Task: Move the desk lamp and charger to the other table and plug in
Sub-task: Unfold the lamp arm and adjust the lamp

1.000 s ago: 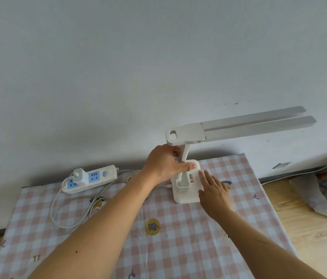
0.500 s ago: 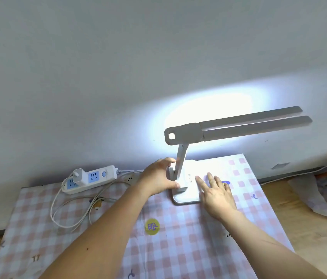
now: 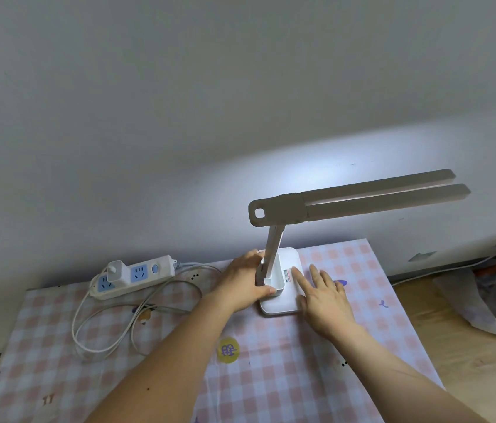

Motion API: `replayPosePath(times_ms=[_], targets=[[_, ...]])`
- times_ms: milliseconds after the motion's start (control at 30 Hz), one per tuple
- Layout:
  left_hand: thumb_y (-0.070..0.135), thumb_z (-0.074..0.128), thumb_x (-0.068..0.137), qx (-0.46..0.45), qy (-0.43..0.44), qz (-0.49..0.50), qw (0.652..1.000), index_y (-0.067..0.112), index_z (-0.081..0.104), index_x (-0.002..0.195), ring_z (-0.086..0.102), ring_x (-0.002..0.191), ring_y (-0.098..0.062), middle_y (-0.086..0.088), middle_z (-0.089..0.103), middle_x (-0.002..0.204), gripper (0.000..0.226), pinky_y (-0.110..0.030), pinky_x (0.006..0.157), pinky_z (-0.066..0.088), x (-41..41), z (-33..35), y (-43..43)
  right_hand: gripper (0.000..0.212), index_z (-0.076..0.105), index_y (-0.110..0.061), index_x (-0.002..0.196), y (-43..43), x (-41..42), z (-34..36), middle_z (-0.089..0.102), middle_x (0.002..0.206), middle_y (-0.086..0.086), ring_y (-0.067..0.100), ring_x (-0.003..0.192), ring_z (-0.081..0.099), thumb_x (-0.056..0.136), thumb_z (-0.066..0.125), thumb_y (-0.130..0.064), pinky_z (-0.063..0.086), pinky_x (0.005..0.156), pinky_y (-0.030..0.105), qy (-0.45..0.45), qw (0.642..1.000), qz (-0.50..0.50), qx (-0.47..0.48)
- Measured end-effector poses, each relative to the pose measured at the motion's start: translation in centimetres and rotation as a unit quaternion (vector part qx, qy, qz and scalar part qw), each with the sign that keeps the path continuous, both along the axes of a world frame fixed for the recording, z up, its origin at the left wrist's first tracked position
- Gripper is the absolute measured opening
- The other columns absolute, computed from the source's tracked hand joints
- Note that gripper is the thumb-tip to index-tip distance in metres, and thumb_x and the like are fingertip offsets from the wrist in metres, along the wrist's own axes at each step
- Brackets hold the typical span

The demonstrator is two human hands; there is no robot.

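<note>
Looks like smooth white plastic all over the desk lamp, faintly glossy at the base, matt along the twin bars. Same smooth plastic on power strip and charger. Creased checked tablecloth with a slight sheen. Wood-grain floor, matt painted wall.

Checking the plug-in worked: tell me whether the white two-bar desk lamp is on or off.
On. The white two-bar desk lamp throws a bright patch on the grey wall behind it.
</note>
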State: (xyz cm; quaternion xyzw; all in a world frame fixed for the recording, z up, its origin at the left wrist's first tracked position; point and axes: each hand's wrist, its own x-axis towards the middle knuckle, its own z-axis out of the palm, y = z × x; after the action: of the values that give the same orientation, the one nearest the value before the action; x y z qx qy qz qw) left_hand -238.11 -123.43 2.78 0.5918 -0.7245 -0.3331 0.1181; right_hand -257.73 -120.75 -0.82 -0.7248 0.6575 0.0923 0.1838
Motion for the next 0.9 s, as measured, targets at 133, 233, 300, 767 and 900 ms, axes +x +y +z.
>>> replayPosePath(times_ms=[133,233,300,767,900], targets=[[0.044,0.071,0.076,0.016,-0.016,-0.007,1.000,0.024,0.030,0.143,0.035,0.136,-0.021,0.003,0.037,0.150,0.081,-0.037,0.110,0.033,-0.20,-0.64,0.10,0.060,0.007,-0.036,0.150,0.07,0.05,-0.10,0.010,0.160,0.004,0.026,0.146,0.009,0.096,0.030,-0.028,0.016,0.114,0.048,0.003,1.000,0.007,-0.004],[0.044,0.071,0.076,0.014,-0.017,-0.006,1.000,0.025,0.029,0.144,0.038,0.133,-0.020,0.005,0.039,0.148,0.082,-0.037,0.108,0.036,-0.23,-0.66,0.18,0.060,0.007,-0.036,0.150,0.02,0.14,-0.07,0.010,0.160,0.005,0.026,0.146,0.009,0.096,0.031,-0.029,0.017,0.114,0.048,0.000,1.000,0.009,-0.010],[0.045,0.070,0.077,0.013,-0.027,-0.006,1.000,0.026,0.027,0.145,0.036,0.134,-0.021,0.006,0.038,0.149,0.082,-0.038,0.108,0.036,-0.09,-0.79,0.19,0.060,0.007,-0.035,0.150,-0.04,0.17,0.01,0.010,0.160,0.005,0.026,0.146,0.009,0.096,0.031,-0.029,0.017,0.114,0.047,-0.001,1.000,0.009,-0.014],[0.042,0.070,0.081,0.041,-0.041,-0.004,0.998,0.028,0.024,0.146,0.035,0.138,-0.024,0.001,0.034,0.152,0.081,-0.036,0.110,0.032,-0.51,-0.55,-0.29,0.062,-0.005,-0.035,0.151,-0.41,-0.28,-0.77,-0.004,0.162,0.005,0.031,0.149,-0.003,0.099,0.023,-0.052,0.005,0.119,0.050,0.005,1.000,0.006,0.023],[0.042,0.069,0.081,0.045,-0.051,-0.007,0.998,0.027,0.025,0.145,0.040,0.134,-0.025,-0.001,0.038,0.150,0.079,-0.036,0.106,0.037,-0.65,-0.36,-0.33,0.063,-0.007,-0.035,0.150,-0.48,-0.33,-0.78,-0.005,0.162,0.005,0.031,0.148,-0.004,0.098,0.023,-0.053,0.004,0.118,0.050,0.008,1.000,0.007,0.029]])
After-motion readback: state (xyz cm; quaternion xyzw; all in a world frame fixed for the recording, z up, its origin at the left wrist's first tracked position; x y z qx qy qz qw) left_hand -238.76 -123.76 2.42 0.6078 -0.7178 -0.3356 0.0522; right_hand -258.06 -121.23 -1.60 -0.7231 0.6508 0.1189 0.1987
